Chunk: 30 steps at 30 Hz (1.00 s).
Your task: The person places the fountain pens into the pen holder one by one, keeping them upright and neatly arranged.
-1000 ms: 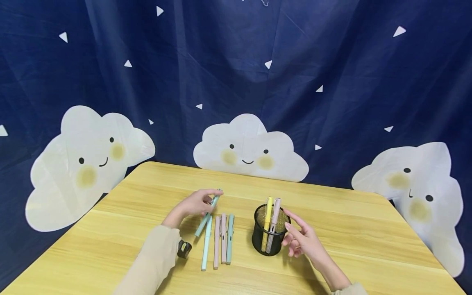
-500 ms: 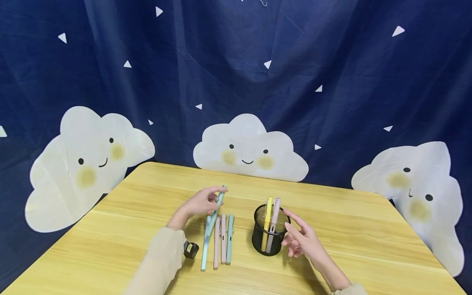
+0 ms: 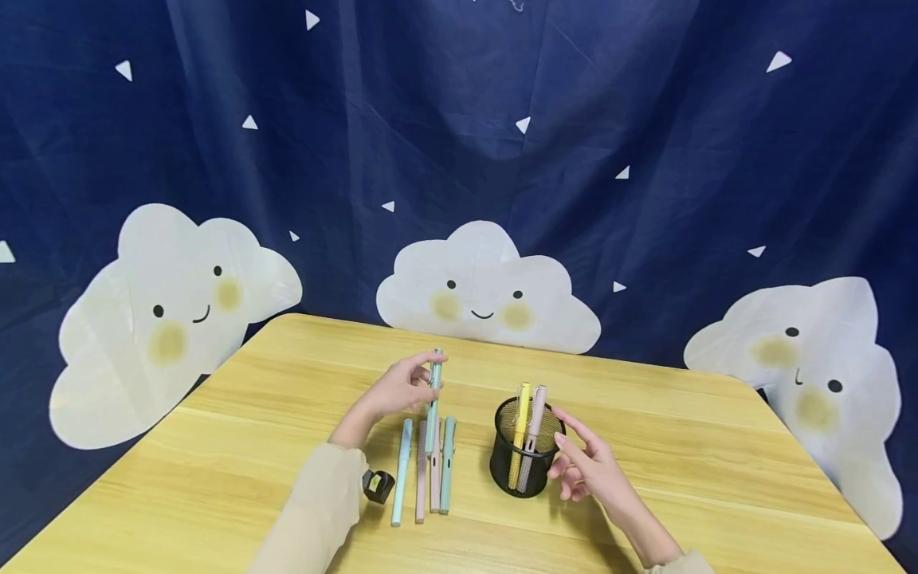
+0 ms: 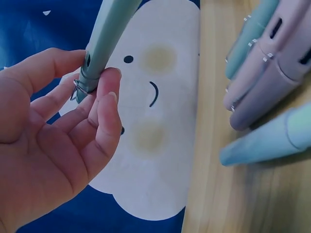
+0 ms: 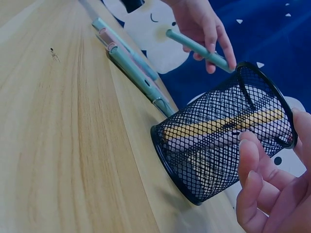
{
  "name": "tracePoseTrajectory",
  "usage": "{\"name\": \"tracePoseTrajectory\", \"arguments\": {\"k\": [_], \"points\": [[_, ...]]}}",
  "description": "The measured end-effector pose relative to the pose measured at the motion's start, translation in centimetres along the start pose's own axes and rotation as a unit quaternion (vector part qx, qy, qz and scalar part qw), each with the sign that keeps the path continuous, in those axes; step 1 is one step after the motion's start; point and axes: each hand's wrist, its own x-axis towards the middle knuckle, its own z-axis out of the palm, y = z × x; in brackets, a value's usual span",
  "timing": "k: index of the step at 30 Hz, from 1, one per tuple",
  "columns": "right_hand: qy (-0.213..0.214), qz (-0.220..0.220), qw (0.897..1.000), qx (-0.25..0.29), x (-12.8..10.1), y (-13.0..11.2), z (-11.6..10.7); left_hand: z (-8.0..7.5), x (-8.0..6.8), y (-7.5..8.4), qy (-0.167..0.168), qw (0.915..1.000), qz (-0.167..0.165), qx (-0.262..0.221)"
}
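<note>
My left hand (image 3: 396, 388) pinches a teal-green pen (image 3: 433, 422) near its clip end, holding it upright above the row of pens. In the left wrist view, thumb and fingertips meet around this green pen (image 4: 106, 36). On the table lie a light blue pen (image 3: 402, 474), two mauve pens (image 3: 421, 486) and another teal pen (image 3: 448, 470), side by side. A black mesh pen holder (image 3: 505, 472) stands to their right with a yellow pen (image 3: 524, 402) and a pale lilac pen (image 3: 538, 402) inside. Against its right side rests my right hand (image 3: 591, 469), fingers loosely bent.
The wooden table (image 3: 717, 470) reaches back to a dark blue curtain (image 3: 445, 104) printed with white clouds (image 3: 488, 255). A black wrist-worn device (image 3: 378, 485) sticks out from my left sleeve (image 3: 315, 502), beside the light blue pen.
My left hand has lifted the green pen and moved it right, turning it from slanted to nearly upright. My right hand and the pen holder have stayed put.
</note>
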Motion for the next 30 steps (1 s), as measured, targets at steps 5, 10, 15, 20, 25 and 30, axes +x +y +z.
{"name": "tracePoseTrajectory", "arguments": {"k": [5, 10, 15, 20, 25, 30], "points": [[0.0, 0.0, 1.0, 0.001, 0.0, 0.1, 0.0, 0.2, 0.1, 0.6, 0.018, 0.9998, 0.007, 0.008], [-0.003, -0.004, 1.0, 0.001, 0.0, 0.1, -0.1, 0.5, 0.1, 1.2, 0.032, 0.9993, 0.016, 0.011], [0.0, -0.006, 1.0, 0.002, 0.1, 0.2, -0.1, 0.9, 0.3, 1.8, 0.05, 0.9982, 0.032, -0.005], [0.002, -0.005, 1.0, 0.0, 0.0, 0.1, 0.0, 1.1, 0.3, 2.4, 0.06, 0.9973, 0.039, -0.019], [0.0, -0.004, 1.0, -0.002, 0.0, 0.0, 0.0, 1.4, 0.5, 2.6, 0.073, 0.9956, 0.047, -0.035], [0.0, -0.003, 1.0, -0.003, 0.0, 0.0, 0.0, 1.8, 0.7, 2.8, 0.097, 0.9925, 0.054, -0.052]]}}
